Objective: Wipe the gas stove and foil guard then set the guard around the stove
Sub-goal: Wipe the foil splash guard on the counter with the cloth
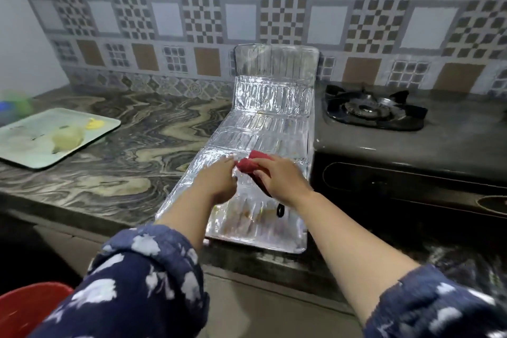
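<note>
- The foil guard (263, 129) lies unfolded on the counter (115, 151) under both hands, its far panel leaning on the wall, the gas stove (384, 129) just right of them.
- The right hand (279, 178) grips a red cloth (253, 163); the left hand (219, 180) pinches its edge.
- The foil looks light, thin and easily creased: better held by its folded rims.

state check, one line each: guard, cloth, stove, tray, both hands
foil guard: unfolded, mostly flat on the counter beside the stove, far panel up against the wall, brownish stains near the front
red cloth: bunched, on the guard
gas stove: burner unlit, nothing on it
tray: on the counter, holds yellowish bits
left hand: touches the cloth's edge
right hand: grips the cloth
</note>
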Tool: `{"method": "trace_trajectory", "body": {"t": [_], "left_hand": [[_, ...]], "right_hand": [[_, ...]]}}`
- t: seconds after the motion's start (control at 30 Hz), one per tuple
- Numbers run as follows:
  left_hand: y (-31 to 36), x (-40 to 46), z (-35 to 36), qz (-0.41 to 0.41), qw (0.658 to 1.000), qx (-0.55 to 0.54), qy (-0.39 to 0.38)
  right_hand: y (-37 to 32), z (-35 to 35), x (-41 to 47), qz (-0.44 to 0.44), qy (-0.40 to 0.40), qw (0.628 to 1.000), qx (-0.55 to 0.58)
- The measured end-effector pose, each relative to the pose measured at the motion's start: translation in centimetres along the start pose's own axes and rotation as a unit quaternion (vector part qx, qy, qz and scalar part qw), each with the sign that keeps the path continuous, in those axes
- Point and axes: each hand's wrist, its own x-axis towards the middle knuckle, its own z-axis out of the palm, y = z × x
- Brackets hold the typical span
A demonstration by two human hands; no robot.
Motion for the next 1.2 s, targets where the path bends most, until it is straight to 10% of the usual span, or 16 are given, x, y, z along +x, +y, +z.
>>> {"method": "trace_trajectory", "body": {"t": [0.4, 1.2], "left_hand": [[-16.5, -3.9, 3.8, -0.002, 0.998, 0.025, -0.05], [-18.0, -4.0, 4.9, 0.041, 0.996, 0.075, -0.008]], "right_hand": [[-7.7, 13.9, 2.5, -0.038, -0.117, 0.991, -0.042], [-3.1, 16.6, 13.4, 0.055, -0.102, 0.985, -0.126]]}}
